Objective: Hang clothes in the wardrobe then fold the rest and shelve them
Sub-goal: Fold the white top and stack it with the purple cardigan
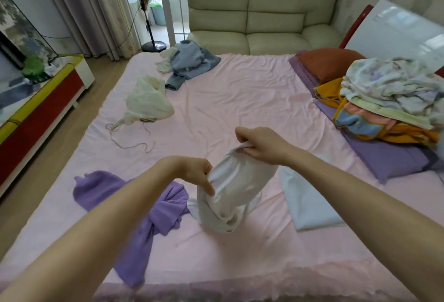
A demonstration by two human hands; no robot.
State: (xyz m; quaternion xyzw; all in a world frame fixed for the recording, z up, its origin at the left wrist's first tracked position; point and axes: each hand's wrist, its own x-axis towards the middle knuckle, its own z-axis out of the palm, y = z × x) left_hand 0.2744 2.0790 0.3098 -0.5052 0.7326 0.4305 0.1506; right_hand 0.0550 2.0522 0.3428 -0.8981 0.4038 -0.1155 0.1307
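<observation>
White cloth [236, 190] looks soft, light and floppy. Left hand [195, 172] and right hand [260, 144] each pinch its top edge, a little apart. Corners seem best to hold.

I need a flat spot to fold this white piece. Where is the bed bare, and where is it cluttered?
Both hands, left and right, hold the white garment. Bare pink sheet lies mid-bed, between the cream garment and the bedding pile. Crowded below: purple garment on one side, folded white cloth on the other.
</observation>
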